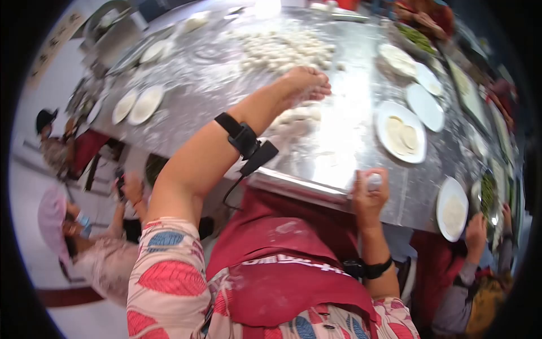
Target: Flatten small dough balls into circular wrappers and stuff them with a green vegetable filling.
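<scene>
One white piece [374, 181] sits in the right hand [370, 196], at the near edge of the metal table [353, 150]. Its rounded face points up toward the camera; it may be dough or the end of a tool, and its long axis cannot be determined. A short row of dough pieces [298, 117] lies on the table below the left hand [307, 83], with its long axis running roughly left to right. A larger group of dough pieces, the pile [288, 50], lies beyond that hand.

Right hand: fingers are curled around the white piece; the forearm runs forward from the body. Left hand: the arm reaches diagonally forward and to the right, with the wrist bent and the fingers curled, tips toward the right. Whether these fingers grasp anything cannot be determined.

The left forearm carries a black strap [244, 140] with a small device and a hanging cable. This arm crosses the left part of the table, and its hand covers part of the area between row and pile.

To the right stand a white plate [385, 148] bearing flat dough rounds [402, 135], a second plate [425, 107] beside it, and a bowl of green food [487, 195] near a co-worker's hand [476, 230].
</scene>
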The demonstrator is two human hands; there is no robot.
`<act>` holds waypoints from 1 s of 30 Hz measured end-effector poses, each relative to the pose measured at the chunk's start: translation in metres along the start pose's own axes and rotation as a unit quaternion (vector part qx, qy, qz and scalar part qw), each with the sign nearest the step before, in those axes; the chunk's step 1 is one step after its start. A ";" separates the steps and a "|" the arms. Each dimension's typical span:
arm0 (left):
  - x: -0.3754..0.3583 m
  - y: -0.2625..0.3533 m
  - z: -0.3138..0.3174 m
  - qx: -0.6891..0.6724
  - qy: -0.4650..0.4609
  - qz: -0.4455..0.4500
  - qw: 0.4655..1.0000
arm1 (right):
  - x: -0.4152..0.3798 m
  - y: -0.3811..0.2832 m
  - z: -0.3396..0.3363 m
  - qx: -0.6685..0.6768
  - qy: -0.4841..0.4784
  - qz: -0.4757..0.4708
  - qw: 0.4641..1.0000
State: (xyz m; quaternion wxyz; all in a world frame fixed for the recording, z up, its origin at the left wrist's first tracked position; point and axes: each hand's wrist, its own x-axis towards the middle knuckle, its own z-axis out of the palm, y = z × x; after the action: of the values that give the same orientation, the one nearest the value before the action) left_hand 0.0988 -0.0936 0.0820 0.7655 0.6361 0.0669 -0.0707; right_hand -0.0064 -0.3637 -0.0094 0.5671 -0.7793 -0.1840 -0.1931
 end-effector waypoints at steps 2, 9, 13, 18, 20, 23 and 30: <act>-0.038 0.011 -0.052 0.066 0.102 0.023 0.992 | 0.003 -0.010 0.001 0.075 -0.011 0.071 0.995; -0.105 -0.065 -0.130 0.417 0.174 -0.012 0.892 | 0.010 -0.008 0.007 0.101 -0.006 0.078 0.992; -0.124 -0.085 -0.090 0.495 0.166 -0.032 0.852 | 0.014 -0.011 0.010 0.063 0.011 0.079 0.995; -0.129 -0.088 -0.070 0.560 0.194 0.038 0.805 | 0.019 0.007 0.012 0.092 -0.013 0.100 0.991; -0.130 -0.084 -0.067 0.535 0.170 0.037 0.826 | 0.022 0.008 0.011 0.068 -0.016 0.093 0.993; -0.132 -0.083 -0.062 0.537 0.183 0.023 0.823 | 0.025 0.009 0.013 0.069 -0.009 0.100 0.993; -0.108 -0.099 -0.009 0.380 0.095 0.121 0.912 | 0.027 0.011 0.012 0.057 -0.017 0.088 0.994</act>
State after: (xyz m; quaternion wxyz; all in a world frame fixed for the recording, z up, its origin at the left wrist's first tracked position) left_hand -0.0260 -0.1000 0.0058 0.4586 0.8858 0.0298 0.0635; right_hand 0.0239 -0.3534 -0.0083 0.6222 -0.7619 -0.1352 -0.1186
